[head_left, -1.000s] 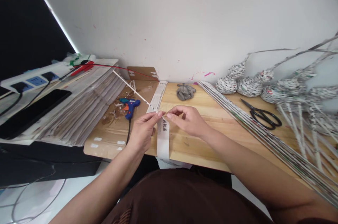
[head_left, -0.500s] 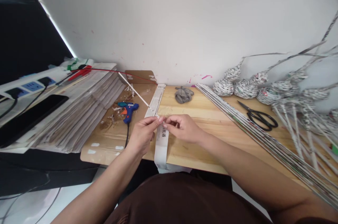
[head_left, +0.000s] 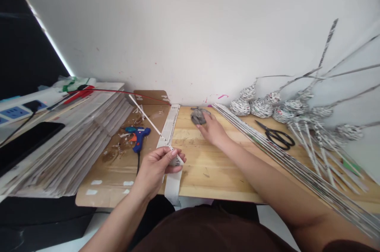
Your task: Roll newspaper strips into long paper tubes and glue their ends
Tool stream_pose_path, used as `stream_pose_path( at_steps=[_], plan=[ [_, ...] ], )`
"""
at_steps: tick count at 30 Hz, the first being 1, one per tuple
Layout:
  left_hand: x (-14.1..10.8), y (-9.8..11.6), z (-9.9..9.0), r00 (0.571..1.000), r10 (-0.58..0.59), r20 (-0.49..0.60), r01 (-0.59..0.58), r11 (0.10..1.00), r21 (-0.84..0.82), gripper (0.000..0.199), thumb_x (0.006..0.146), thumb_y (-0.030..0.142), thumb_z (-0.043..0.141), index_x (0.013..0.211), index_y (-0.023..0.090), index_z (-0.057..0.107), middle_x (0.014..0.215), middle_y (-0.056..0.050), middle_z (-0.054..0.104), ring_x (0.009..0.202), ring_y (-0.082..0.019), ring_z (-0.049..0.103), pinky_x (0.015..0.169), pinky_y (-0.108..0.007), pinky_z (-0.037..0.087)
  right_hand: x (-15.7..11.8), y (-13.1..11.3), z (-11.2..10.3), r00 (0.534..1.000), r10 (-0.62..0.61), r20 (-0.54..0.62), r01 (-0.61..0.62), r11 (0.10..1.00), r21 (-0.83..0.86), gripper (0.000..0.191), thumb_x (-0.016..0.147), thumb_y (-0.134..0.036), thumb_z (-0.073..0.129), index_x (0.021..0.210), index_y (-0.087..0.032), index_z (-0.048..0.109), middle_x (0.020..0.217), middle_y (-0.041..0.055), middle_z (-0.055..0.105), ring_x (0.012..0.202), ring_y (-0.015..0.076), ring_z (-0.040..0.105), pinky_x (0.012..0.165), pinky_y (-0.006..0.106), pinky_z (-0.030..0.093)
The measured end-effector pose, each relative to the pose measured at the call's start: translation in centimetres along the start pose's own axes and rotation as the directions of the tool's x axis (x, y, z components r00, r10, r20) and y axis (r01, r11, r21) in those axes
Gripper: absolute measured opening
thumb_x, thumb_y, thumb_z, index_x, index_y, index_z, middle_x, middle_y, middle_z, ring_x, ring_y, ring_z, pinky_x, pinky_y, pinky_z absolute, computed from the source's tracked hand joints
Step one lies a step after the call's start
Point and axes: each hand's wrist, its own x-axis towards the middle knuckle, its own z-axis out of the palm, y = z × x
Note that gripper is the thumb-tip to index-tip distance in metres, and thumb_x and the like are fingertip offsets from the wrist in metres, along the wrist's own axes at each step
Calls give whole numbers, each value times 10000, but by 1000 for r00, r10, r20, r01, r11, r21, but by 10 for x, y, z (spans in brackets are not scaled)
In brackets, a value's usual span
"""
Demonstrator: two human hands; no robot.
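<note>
My left hand pinches a newspaper strip near the middle of the bench. A thin rolled part of that paper slants up and left from the fingers, and a flat printed piece shows between them. My right hand touches the right side of a crumpled grey cloth at the back of the table; its fingertips are partly hidden against the cloth. Flat newspaper strips lie on the table beyond my left hand and hang over the front edge below it.
A blue glue gun lies on cardboard beside stacked newspaper. A black phone and a power strip sit farther left. Right are long paper rods, black scissors and several woven paper shapes.
My right hand has let go of the paper and moved up and right to the grey cloth. My left hand still holds the strip. The view has shifted slightly.
</note>
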Motion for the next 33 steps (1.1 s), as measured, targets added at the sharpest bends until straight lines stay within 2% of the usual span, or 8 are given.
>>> stream_pose_path(
  at_steps=[3, 6, 9, 17, 20, 22, 26, 33],
  plan=[
    [1, -4, 2, 999, -34, 41, 34, 999, -17, 284, 728, 368, 737, 849, 117, 684, 857, -107, 718, 807, -192, 685, 685, -273, 576, 22, 5, 4, 997, 45, 66, -37, 992, -124, 565, 879, -316, 503, 1398, -114, 412, 1301, 212, 492, 1144, 302, 496, 899, 373, 413],
    [0, -1, 4, 997, -35, 68, 37, 999, -24, 284, 740, 365, 728, 861, 110, 695, 861, -113, 719, 795, -195, 689, 676, -271, 580, 36, 10, 10, 993, 55, 108, -40, 990, -139, 289, 871, -230, 491, 1075, -167, 686, 1085, 137, 631, 1006, 267, 568, 831, 342, 427],
    [-2, 7, 3, 998, -20, 57, 22, 999, -33, 277, 746, 357, 722, 874, 112, 702, 867, -112, 719, 777, -190, 691, 647, -258, 581, 39, 15, 15, 994, 86, 70, -76, 989, -130, 257, 876, -240, 479, 943, -178, 720, 1044, 112, 649, 979, 252, 581, 824, 338, 425],
    [3, 11, -2, 1000, 1, 5, -1, 999, -33, 287, 700, 345, 761, 865, 114, 715, 935, -125, 717, 715, -186, 697, 603, -265, 590, 8, 0, 5, 988, 129, -88, -132, 991, -35, 420, 754, -386, 661, 1107, -160, 642, 1104, 143, 622, 926, 256, 592, 799, 360, 439],
    [9, 5, 0, 1000, -3, 6, 3, 999, -49, 296, 658, 342, 792, 844, 122, 724, 968, -124, 711, 695, -179, 694, 585, -262, 587, -16, -24, -6, 993, 46, 109, -61, 988, 139, 217, 811, -356, 590, 790, -172, 704, 736, 62, 671, 680, 186, 583, 652, 304, 421],
    [12, 1, 3, 1000, -3, 16, 4, 999, -54, 315, 637, 359, 803, 839, 127, 734, 913, -106, 711, 682, -166, 679, 579, -259, 582, -33, -39, -10, 967, 23, 255, -125, 912, 391, 240, 800, -369, 599, 737, -160, 700, 648, 33, 648, 596, 146, 551, 567, 264, 390],
    [18, -4, 10, 1000, 26, 10, -26, 1000, 17, 356, 629, 419, 790, 834, 131, 752, 723, -56, 672, 559, -101, 570, 445, -188, 498, -59, -55, -11, 867, -26, 497, -397, 565, 723, 252, 780, -362, 629, 889, -142, 689, 720, 25, 651, 560, 98, 516, 495, 217, 358],
    [30, -12, 17, 996, 91, -1, -90, 991, 96, 376, 655, 454, 758, 853, 134, 763, 635, -33, 636, 433, -60, 427, 332, -166, 310, -67, -55, 2, 889, 47, 456, -445, 325, 834, 270, 708, -371, 727, 828, -136, 668, 703, 14, 627, 540, 80, 494, 475, 209, 354]
  ],
)
